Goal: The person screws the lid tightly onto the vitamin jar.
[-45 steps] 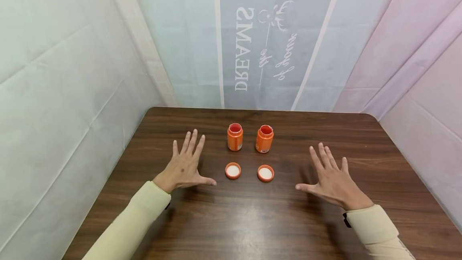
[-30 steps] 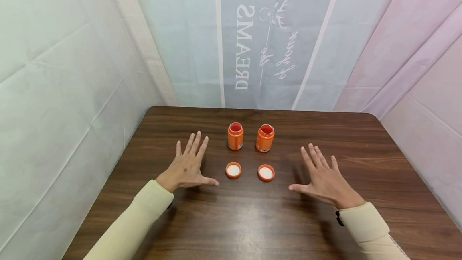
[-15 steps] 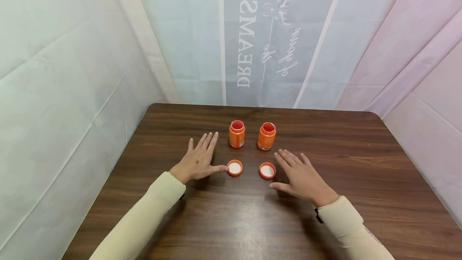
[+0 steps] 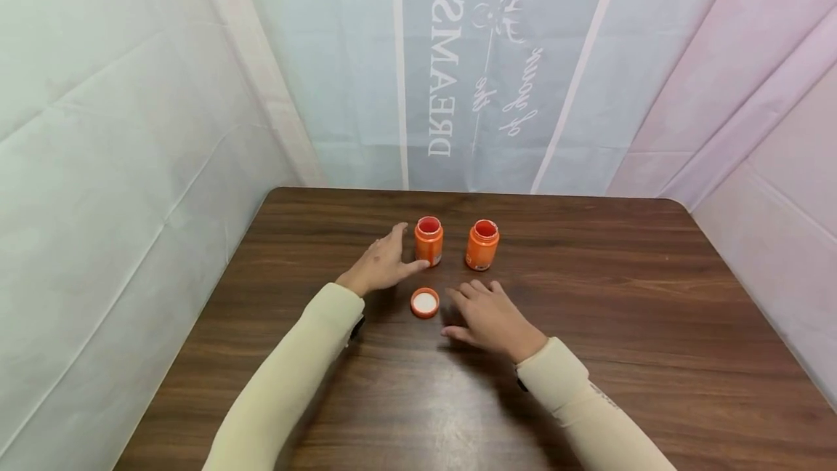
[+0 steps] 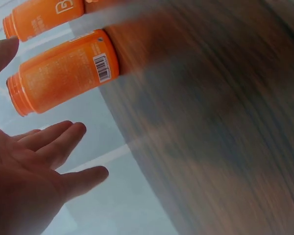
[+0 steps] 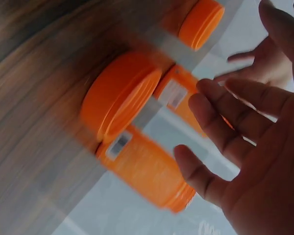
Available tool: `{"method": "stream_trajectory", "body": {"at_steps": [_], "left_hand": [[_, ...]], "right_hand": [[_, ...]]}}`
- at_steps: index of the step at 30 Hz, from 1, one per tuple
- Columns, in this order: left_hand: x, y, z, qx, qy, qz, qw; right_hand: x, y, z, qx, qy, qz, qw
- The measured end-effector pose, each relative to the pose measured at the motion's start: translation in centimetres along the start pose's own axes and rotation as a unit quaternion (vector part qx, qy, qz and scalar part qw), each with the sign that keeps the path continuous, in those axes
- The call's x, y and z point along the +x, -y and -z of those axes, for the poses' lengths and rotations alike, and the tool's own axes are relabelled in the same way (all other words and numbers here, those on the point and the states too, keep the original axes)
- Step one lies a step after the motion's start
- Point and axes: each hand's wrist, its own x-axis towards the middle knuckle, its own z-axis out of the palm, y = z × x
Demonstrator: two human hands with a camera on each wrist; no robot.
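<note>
Two lidless orange jars stand upright, a left jar (image 4: 428, 246) and a right jar (image 4: 482, 247). My left hand (image 4: 382, 262) is at the left jar, thumb in front and fingers on its far left side. In the left wrist view, a gap shows between the fingers and this jar (image 5: 68, 71). Nearer me lies the left lid (image 4: 425, 303), white inside facing up. My right hand (image 4: 493, 320) hovers with loosely bent fingers over the right lid (image 6: 120, 95), which it hides in the head view. No contact with that lid shows in the right wrist view.
The dark wooden table (image 4: 621, 311) carries the jars and lids. A printed fabric backdrop (image 4: 484, 93) hangs behind its far edge, with pale fabric sheets (image 4: 118, 166) along both sides.
My left hand has moved right and forward to the left jar. My right hand has moved left, over the right lid, its fingers now more bent. Jars and left lid have stayed put.
</note>
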Motion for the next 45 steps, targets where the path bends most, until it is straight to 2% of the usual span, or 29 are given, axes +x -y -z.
{"method": "stream_trajectory", "body": {"at_steps": [3, 6, 15, 26, 33, 41, 45], "left_hand": [[1.2, -0.2, 0.0, -0.048, -0.01, -0.001, 0.9988], [2.1, -0.4, 0.0, -0.077, -0.021, -0.01, 0.9967], [3.4, -0.9, -0.1, -0.113, -0.037, -0.013, 0.9928], [3.7, -1.3, -0.2, -0.117, -0.027, 0.015, 0.9927], [3.6, -1.1, -0.2, -0.114, -0.033, 0.012, 0.9929], [2.6, -0.8, -0.2, -0.131, -0.033, -0.001, 0.9909], [2.1, -0.9, -0.1, -0.117, -0.023, -0.003, 0.9928]], "right_hand": [[1.4, 0.7, -0.3, 0.006, 0.011, -0.016, 0.9998], [2.5, 1.2, -0.6, 0.018, 0.022, -0.04, 0.9988], [4.5, 2.5, -1.4, 0.015, 0.031, -0.089, 0.9955], [5.5, 3.5, -2.4, -0.013, 0.029, -0.142, 0.9893], [5.7, 3.8, -2.6, -0.016, 0.03, -0.151, 0.988], [5.1, 3.7, -2.1, 0.031, 0.042, -0.161, 0.9856], [4.4, 3.4, -1.2, 0.076, 0.036, -0.177, 0.9807]]}}
